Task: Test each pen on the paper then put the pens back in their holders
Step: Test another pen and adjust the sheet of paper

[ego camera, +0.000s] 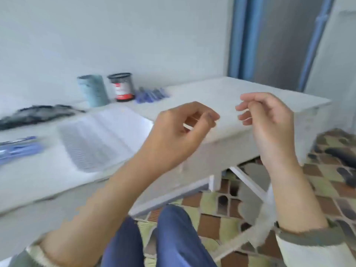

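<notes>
With our left hand (pixel 179 135) and right hand (pixel 269 120) hovering loosely curled and empty, we are probably best turning toward the blue pens (pixel 152 94) beside the black holder (pixel 122 86), pinching one barrel for the paper (pixel 102 135).

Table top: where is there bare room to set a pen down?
The table's right half is bare, from the blue pens by the black holder to the far corner. A bare strip also runs along the near edge below the notebook. The left is crowded: black pens, more blue pens.
</notes>
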The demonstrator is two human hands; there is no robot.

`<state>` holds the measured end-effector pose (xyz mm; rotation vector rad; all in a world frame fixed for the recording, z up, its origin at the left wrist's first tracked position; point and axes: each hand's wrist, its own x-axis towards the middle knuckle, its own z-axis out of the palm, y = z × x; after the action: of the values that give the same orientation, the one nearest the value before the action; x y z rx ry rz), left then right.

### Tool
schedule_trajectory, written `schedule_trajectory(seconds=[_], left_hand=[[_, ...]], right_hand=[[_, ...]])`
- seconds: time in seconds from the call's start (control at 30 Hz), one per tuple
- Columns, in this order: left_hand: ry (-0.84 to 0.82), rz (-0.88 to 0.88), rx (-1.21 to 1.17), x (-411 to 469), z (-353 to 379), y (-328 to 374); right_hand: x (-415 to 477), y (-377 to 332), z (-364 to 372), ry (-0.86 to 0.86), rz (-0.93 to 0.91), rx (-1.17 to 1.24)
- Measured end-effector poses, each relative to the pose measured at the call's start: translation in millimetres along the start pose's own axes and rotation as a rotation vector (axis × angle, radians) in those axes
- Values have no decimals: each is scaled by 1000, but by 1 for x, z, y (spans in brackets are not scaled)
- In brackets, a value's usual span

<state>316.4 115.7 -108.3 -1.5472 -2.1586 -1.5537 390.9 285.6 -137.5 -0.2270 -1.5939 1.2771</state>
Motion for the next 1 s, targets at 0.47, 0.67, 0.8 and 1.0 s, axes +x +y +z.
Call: schedule_trajectory(seconds=[0.47,0.67,0.8,1.0], left_hand=[[-128,-384,812,-52,-245,-107],[-278,-395,769,-71,-261,-145],[-216,-385,752,-78,-261,-157],[-194,-380,745,-79,-263,-158]], right_hand=[[32,-68,267,-781,-259,-160],[45,-58,369,-1245,-329,-354],[33,-43,423,-1453,-279,-384],[9,-34,473,-1684,-322,-611]])
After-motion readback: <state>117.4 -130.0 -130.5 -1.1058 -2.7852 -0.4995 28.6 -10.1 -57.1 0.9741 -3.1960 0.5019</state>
